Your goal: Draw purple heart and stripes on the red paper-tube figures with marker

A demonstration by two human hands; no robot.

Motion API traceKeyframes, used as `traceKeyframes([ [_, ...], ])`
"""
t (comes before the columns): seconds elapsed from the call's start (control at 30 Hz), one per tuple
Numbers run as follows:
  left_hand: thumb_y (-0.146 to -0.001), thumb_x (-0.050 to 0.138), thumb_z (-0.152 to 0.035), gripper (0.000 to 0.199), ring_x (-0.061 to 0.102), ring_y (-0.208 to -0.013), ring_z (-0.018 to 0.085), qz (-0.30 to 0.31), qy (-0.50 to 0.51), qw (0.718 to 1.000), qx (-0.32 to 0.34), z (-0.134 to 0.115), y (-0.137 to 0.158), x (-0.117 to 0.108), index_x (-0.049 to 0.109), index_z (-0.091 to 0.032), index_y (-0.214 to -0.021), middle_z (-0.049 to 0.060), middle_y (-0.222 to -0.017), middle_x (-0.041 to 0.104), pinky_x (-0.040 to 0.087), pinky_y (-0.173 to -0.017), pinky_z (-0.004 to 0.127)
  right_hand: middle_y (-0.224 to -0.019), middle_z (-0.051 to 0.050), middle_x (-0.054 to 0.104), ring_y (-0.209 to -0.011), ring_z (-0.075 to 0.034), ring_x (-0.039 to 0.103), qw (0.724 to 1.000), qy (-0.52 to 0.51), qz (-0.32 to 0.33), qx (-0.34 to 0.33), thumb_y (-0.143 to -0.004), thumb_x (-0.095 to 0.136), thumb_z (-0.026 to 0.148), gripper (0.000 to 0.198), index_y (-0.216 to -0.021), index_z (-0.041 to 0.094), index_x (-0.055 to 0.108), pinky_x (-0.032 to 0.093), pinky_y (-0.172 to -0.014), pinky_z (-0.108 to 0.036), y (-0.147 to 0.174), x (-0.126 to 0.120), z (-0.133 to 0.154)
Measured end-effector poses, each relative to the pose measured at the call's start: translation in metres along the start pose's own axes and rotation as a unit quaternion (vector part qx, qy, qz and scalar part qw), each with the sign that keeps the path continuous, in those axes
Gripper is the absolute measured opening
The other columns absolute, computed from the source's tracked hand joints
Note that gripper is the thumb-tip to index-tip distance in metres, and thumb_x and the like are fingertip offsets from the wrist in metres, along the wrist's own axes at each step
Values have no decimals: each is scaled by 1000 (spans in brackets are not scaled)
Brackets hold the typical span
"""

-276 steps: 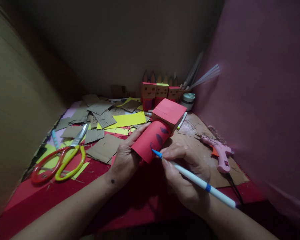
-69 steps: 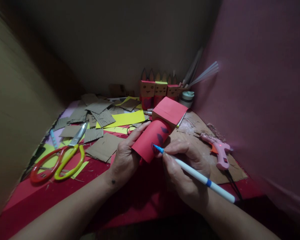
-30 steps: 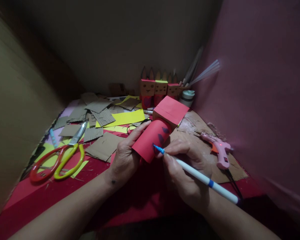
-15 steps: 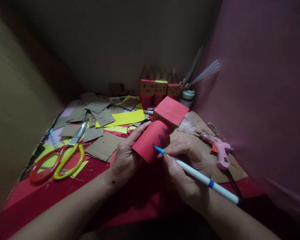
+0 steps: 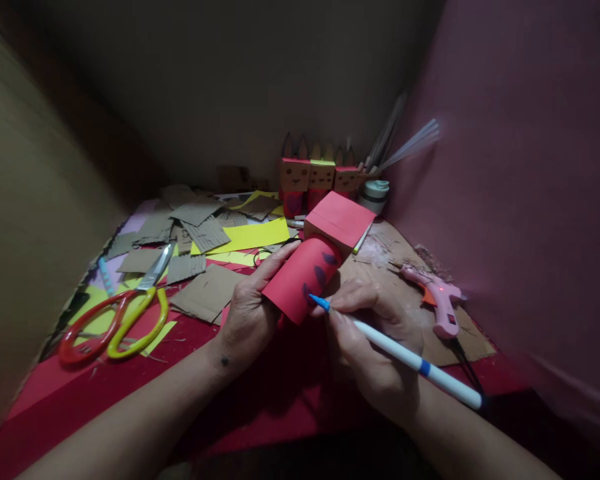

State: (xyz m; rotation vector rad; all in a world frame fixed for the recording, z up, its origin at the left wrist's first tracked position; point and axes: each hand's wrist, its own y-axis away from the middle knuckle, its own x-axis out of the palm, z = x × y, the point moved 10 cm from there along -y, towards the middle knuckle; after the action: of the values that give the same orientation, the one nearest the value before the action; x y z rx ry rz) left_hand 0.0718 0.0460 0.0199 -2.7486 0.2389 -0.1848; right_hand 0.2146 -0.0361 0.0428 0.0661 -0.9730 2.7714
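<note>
My left hand [image 5: 253, 303] is wrapped round a tilted paper figure [image 5: 291, 277], a red paper tube topped by a box with a red upper face. Three dark leaf-shaped marks run down the tube's side. In my right hand [image 5: 373, 333] is a white felt-tip pen [image 5: 395, 347] with a blue tip and a blue band, pinched between thumb and fingers. Its tip touches the lowest mark, near the tube's lower end. The palm side of my left hand is hidden behind the tube.
Scissors [image 5: 140, 290] with red and yellow handles lie at left beside cardboard scraps [image 5: 200, 213] and yellow paper [image 5: 250, 235]. At right, a pink glue gun [image 5: 443, 303] rests on cardboard. Three box-headed figures [image 5: 295, 175] and a lidded container [image 5: 375, 195] stand at the back.
The lowest mark on the tube has grown from a small spot to a larger dark shape. The figure has shifted slightly left, and a pen now shows behind its box head.
</note>
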Motion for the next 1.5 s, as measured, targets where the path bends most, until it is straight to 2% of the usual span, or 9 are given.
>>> traceKeyframes([
  [0.2,-61,91,-18,55,74,-105,18,-3,15,1000,18,-2,0,0,79,-28,-114,-2,-117,80,59,-94,23,-72,4,52,-54,-9,45,1000,-10,2,-26,-89,60,4,20,-89,24,65,38,-48,-23,-1,1,4],
  [0.43,-66,88,-18,51,73,-108,16,-4,13,1000,8,2,0,0,80,-31,-114,-4,-118,79,57,-97,20,-73,3,56,-57,-10,48,1000,4,1,-29,-89,62,5,20,-91,24,67,40,-50,-23,-1,2,5],
  [0.57,-74,83,-20,42,72,-111,17,-8,5,1000,-9,3,1,-2,79,-29,-115,-3,-121,79,56,-99,23,-73,4,55,-56,-10,47,1000,10,4,-29,-89,61,5,20,-90,24,66,41,-51,-24,-2,2,4],
  [0.7,-68,87,-20,49,72,-113,18,-8,8,1000,-16,5,1,-1,79,-29,-116,-2,-122,78,55,-101,23,-72,4,53,-54,-10,47,1000,9,6,-26,-88,60,4,21,-87,24,64,40,-49,-23,-2,2,4],
  [0.93,-59,91,-12,53,73,-106,16,-7,54,998,-18,2,0,1,81,-30,-109,-4,-116,80,59,-92,19,-70,4,54,-55,-11,49,1000,14,-8,-15,-86,60,4,20,-84,24,63,41,-50,-24,-3,-1,5],
  [1.1,-73,84,-15,37,75,-97,14,-10,81,997,-17,1,-2,2,82,-32,-105,-5,-109,81,61,-85,18,-70,4,53,-54,-10,48,1000,6,-9,-4,-86,61,4,20,-82,24,62,40,-50,-24,-2,-2,1],
  [1.2,-72,86,-16,38,75,-94,13,-5,83,996,-16,1,-3,3,82,-32,-106,-5,-108,81,61,-83,18,-70,5,51,-54,-10,46,1000,6,-9,2,-87,61,6,19,-83,24,62,37,-50,-24,1,-2,-2],
  [1.37,-64,92,-19,48,74,-100,17,-5,66,998,-12,2,-4,1,81,-30,-109,-3,-111,81,62,-88,22,-71,4,53,-54,-10,46,1000,2,-6,11,-87,60,6,18,-84,24,61,37,-50,-24,1,-1,-3],
  [1.5,-70,89,-25,43,75,-103,21,-7,43,999,-11,2,-3,0,80,-28,-113,0,-114,80,62,-93,30,-71,3,53,-57,-12,49,1000,15,0,-9,-87,60,5,19,-84,24,61,41,-52,-26,-2,-1,2],
])
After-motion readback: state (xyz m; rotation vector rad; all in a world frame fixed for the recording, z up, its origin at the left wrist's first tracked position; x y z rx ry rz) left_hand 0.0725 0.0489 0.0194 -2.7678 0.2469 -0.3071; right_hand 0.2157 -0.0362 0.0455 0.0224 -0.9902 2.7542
